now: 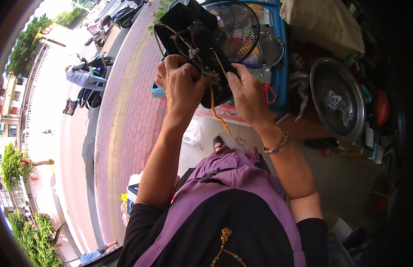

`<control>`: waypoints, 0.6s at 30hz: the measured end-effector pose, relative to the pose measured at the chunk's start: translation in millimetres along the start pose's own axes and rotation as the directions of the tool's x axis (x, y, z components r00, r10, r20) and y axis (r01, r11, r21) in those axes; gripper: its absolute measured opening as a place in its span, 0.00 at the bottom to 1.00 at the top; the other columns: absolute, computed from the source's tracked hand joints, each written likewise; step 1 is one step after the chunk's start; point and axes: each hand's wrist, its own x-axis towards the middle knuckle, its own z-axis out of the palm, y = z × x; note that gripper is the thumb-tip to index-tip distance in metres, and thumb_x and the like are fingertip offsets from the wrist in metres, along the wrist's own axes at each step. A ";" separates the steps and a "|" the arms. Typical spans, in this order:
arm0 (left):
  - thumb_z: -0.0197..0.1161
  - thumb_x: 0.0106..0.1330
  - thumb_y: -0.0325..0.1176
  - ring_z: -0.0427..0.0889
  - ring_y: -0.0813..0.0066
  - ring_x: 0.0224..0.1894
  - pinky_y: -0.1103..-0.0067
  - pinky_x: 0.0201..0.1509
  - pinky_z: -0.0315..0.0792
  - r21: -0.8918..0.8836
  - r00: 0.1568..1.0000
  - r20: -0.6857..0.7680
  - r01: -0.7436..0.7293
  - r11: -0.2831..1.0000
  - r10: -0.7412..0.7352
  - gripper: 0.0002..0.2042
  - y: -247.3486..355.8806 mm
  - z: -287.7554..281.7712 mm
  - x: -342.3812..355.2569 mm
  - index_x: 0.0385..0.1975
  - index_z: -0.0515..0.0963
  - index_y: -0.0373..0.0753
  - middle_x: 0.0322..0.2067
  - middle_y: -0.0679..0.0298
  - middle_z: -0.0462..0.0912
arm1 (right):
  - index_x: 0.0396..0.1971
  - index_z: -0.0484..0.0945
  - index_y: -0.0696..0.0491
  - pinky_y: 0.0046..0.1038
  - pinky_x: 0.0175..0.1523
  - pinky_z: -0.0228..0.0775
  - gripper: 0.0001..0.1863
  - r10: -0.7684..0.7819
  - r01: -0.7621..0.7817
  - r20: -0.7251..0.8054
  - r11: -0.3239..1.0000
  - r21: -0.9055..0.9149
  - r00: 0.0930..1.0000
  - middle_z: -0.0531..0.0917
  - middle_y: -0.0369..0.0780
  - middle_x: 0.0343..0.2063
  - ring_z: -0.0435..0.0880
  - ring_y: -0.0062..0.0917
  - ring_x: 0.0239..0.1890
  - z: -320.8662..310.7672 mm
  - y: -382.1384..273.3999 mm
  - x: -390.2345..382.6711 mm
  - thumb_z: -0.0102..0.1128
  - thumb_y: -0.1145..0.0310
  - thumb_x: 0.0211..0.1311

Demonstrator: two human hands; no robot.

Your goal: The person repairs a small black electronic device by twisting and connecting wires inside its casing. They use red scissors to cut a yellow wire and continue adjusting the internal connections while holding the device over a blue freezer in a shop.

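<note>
In front of me is a black open housing (222, 95) with thin wires (193, 42) showing inside. A yellow braided cord (214, 104) runs along it and hangs below its lower edge. My left hand (177, 82) is closed over the left side, its fingertips pinched by a small pale piece at the wires; what exactly they hold is hidden. My right hand (250, 93) grips the housing's right edge, thumb on top beside the yellow cord and the other fingers mostly out of sight.
Behind the housing stand a black fan grille (237, 29) and a blue-edged case (280, 58). Red-handled scissors (269, 93) lie near my right hand. To the right is a metal basin (320, 98); a white plastic bag (192, 132) is on the floor. Left lies a brick pavement (126, 111).
</note>
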 end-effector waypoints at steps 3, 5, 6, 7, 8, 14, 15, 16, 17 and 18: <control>0.70 0.45 0.31 0.67 0.58 0.56 0.59 0.63 0.50 -0.083 0.998 0.017 -0.052 0.995 0.054 0.04 0.6 -7.7 1.2 0.21 0.84 0.39 0.46 0.61 0.75 | 0.44 0.75 0.61 0.35 0.33 0.72 0.14 -0.033 0.034 -0.036 0.999 0.010 0.999 0.83 0.52 0.26 0.84 0.44 0.30 2.6 6.9 1.5 0.49 0.64 0.72; 0.69 0.47 0.30 0.67 0.59 0.57 0.59 0.65 0.49 -0.011 0.995 0.013 -0.099 0.995 0.099 0.04 7.7 -11.7 1.4 0.22 0.84 0.39 0.48 0.61 0.76 | 0.44 0.75 0.62 0.34 0.33 0.72 0.15 0.018 -0.016 -0.035 0.998 0.069 0.999 0.82 0.51 0.25 0.84 0.42 0.29 -2.4 8.8 3.7 0.49 0.64 0.72; 0.68 0.48 0.29 0.67 0.59 0.58 0.58 0.66 0.49 0.024 0.992 0.013 -0.123 0.992 0.123 0.03 11.9 -14.1 1.5 0.23 0.84 0.39 0.49 0.61 0.76 | 0.44 0.75 0.62 0.33 0.32 0.72 0.15 0.056 -0.054 -0.025 0.996 0.077 0.998 0.82 0.51 0.25 0.84 0.41 0.28 -2.4 6.5 5.9 0.49 0.64 0.72; 0.65 0.49 0.28 0.67 0.59 0.59 0.57 0.67 0.48 0.067 0.993 0.022 -0.119 0.991 0.118 0.03 15.3 -16.4 1.0 0.23 0.83 0.38 0.50 0.61 0.76 | 0.44 0.75 0.62 0.33 0.32 0.72 0.15 0.092 -0.091 -0.018 0.992 0.084 0.996 0.82 0.51 0.24 0.84 0.40 0.28 -3.2 2.7 9.2 0.49 0.64 0.73; 0.65 0.49 0.28 0.67 0.59 0.59 0.57 0.66 0.48 0.091 0.992 0.017 -0.128 0.988 0.127 0.03 18.8 -18.5 2.3 0.22 0.82 0.38 0.50 0.61 0.76 | 0.44 0.75 0.62 0.32 0.32 0.71 0.15 0.128 -0.127 -0.011 0.988 0.091 0.992 0.82 0.50 0.24 0.84 0.39 0.27 -4.1 -0.2 12.0 0.49 0.63 0.73; 0.64 0.49 0.25 0.69 0.58 0.57 0.57 0.61 0.55 0.126 0.978 -0.084 -0.182 0.975 0.193 0.03 17.1 -19.2 5.8 0.21 0.77 0.35 0.48 0.60 0.76 | 0.44 0.76 0.62 0.32 0.31 0.71 0.17 0.077 -0.076 -0.028 0.997 0.033 0.997 0.81 0.49 0.23 0.83 0.40 0.26 -2.5 -3.8 14.4 0.49 0.62 0.73; 0.63 0.49 0.24 0.69 0.57 0.56 0.58 0.60 0.56 0.106 0.977 -0.096 -0.183 0.977 0.193 0.03 15.5 -16.8 7.9 0.22 0.77 0.35 0.48 0.60 0.76 | 0.44 0.75 0.62 0.32 0.31 0.71 0.17 0.092 -0.090 -0.030 0.995 0.050 0.995 0.82 0.49 0.23 0.83 0.39 0.26 -2.7 -4.7 14.8 0.49 0.61 0.73; 0.63 0.49 0.24 0.69 0.57 0.55 0.59 0.58 0.58 0.085 0.976 -0.105 -0.181 0.980 0.189 0.03 13.7 -15.0 9.8 0.22 0.76 0.34 0.48 0.60 0.76 | 0.44 0.75 0.62 0.32 0.31 0.71 0.17 0.111 -0.108 -0.031 0.992 0.066 0.993 0.82 0.49 0.23 0.83 0.39 0.26 -2.7 -5.6 14.8 0.49 0.61 0.73; 0.63 0.49 0.23 0.70 0.57 0.55 0.60 0.58 0.59 0.076 0.976 -0.107 -0.184 0.980 0.192 0.03 12.3 -14.4 12.1 0.22 0.76 0.34 0.47 0.59 0.76 | 0.44 0.75 0.62 0.32 0.31 0.71 0.18 0.129 -0.126 -0.031 0.989 0.083 0.991 0.82 0.49 0.23 0.83 0.39 0.26 -2.8 -6.7 14.9 0.49 0.61 0.73; 0.63 0.50 0.23 0.70 0.56 0.54 0.61 0.57 0.61 0.067 0.975 -0.109 -0.188 0.980 0.194 0.03 10.8 -14.2 14.6 0.23 0.76 0.33 0.46 0.59 0.76 | 0.44 0.75 0.62 0.32 0.31 0.71 0.18 0.135 -0.133 -0.023 0.988 0.084 0.991 0.82 0.49 0.23 0.83 0.38 0.26 -3.1 -8.3 15.2 0.49 0.60 0.73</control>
